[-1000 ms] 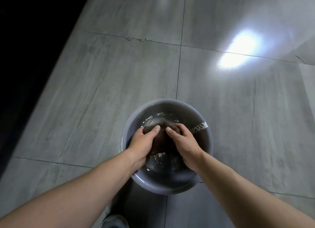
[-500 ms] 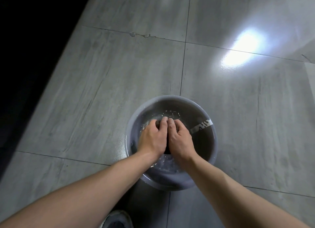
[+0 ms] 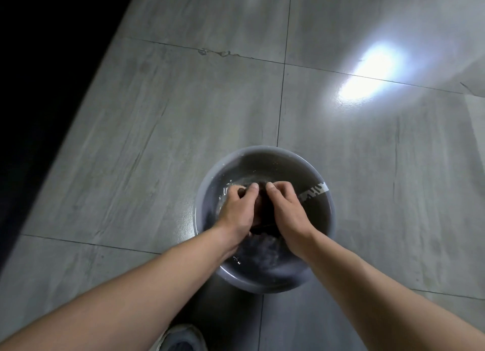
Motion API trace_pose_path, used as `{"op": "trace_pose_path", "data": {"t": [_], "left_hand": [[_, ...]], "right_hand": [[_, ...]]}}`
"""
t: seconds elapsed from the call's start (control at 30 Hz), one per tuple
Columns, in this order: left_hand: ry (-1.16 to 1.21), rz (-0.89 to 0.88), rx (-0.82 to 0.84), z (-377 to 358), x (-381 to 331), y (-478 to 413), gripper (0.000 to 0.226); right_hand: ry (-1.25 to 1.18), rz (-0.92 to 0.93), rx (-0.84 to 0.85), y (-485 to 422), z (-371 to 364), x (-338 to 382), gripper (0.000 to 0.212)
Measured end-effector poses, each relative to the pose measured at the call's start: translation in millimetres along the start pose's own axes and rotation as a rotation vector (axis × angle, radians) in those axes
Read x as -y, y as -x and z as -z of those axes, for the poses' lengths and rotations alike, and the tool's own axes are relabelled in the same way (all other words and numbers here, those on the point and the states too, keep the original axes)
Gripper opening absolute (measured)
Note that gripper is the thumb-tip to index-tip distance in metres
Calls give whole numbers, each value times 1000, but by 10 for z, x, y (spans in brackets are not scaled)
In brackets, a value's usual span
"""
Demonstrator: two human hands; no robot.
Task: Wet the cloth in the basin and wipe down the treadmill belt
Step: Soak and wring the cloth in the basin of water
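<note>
- The basin (image 3: 275,164) sat on the tile floor (image 3: 183,140), close in front of the person and just beyond a shoe (image 3: 181,337) at the bottom edge of the view.
- Bare floor lay on the far, left and right sides of the basin. A grout line ran from its far rim straight away from the person, and another crossed behind it.
- A dark, unlit area (image 3: 39,88) bounded the floor on the left along a slanting edge, well apart from the basin. What stood there could not be told.
- A bright glare (image 3: 367,72) lay on the tiles at the far right, and a small chip (image 3: 215,52) marked the far grout line.
- A pale strip (image 3: 313,191) with dark marks ran across the basin's inner wall on the right. Its writing was too blurred to read.
- The cloth (image 3: 265,211), dark and bunched, was inside the basin, between the two hands and partly in the water (image 3: 259,253).
- The part of the cloth that showed ran near to far, away from the person. Its full shape was hidden by the hands.
- The left hand (image 3: 237,209) gripped the cloth's left side, fingers curled round it and thumb laid over the top.
- The right hand (image 3: 286,210) gripped the right side in the same way, its thumb tip just beside the left thumb.
- Both forearms reached in over the basin's near rim.
</note>
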State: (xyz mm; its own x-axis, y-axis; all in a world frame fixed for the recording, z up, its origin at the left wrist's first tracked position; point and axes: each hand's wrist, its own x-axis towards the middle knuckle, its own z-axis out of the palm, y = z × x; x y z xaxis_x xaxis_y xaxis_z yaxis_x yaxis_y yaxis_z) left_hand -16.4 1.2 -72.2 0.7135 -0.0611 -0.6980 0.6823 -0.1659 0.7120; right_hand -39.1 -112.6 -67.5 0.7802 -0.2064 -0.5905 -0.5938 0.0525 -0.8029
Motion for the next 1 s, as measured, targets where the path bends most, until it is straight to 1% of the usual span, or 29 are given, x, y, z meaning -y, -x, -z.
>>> {"op": "trace_pose_path", "data": {"t": [0.03,0.07,0.13,0.17,0.23,0.27,0.33,0.43,0.53,0.63,0.77,0.9,0.93,1.0], "left_hand": [[5,-1,38,31,8,-1,27],[20,-23,68,59,31,-20,29],[56,-80,73,86,46,-35,36],[37,-125,55,89,49,-36,34],[-134,-237,-13,40,25,10,21],[-233,-274,-60,3,-3,57,22],[-324,-320,-136,-50,-41,134,35],[-322,-355,-157,-41,-62,130,59],[-291,-352,-157,-22,-52,59,72],[-330,-318,-127,-16,-49,55,71],[-286,-291,-127,-1,-8,54,75],[-251,-257,-127,-7,-11,47,62],[-236,-231,-121,-4,-9,24,61],[-151,-153,-89,18,-63,1,65]], "right_hand": [[-11,-3,3,1,50,-13,13],[-20,4,14,4,84,-16,14],[-55,55,20,19,93,-26,24],[-59,86,-2,31,68,-26,24],[-37,142,-69,73,-31,-15,19],[2,160,-108,96,-84,4,19],[80,198,-172,135,-159,40,25],[108,238,-178,140,-208,56,30],[112,252,-202,136,-241,59,33],[102,245,-215,123,-268,28,33],[73,227,-224,120,-297,-4,35],[109,209,-186,109,-282,5,31],[113,197,-168,99,-272,5,29],[45,172,-101,94,-244,15,28]]}}
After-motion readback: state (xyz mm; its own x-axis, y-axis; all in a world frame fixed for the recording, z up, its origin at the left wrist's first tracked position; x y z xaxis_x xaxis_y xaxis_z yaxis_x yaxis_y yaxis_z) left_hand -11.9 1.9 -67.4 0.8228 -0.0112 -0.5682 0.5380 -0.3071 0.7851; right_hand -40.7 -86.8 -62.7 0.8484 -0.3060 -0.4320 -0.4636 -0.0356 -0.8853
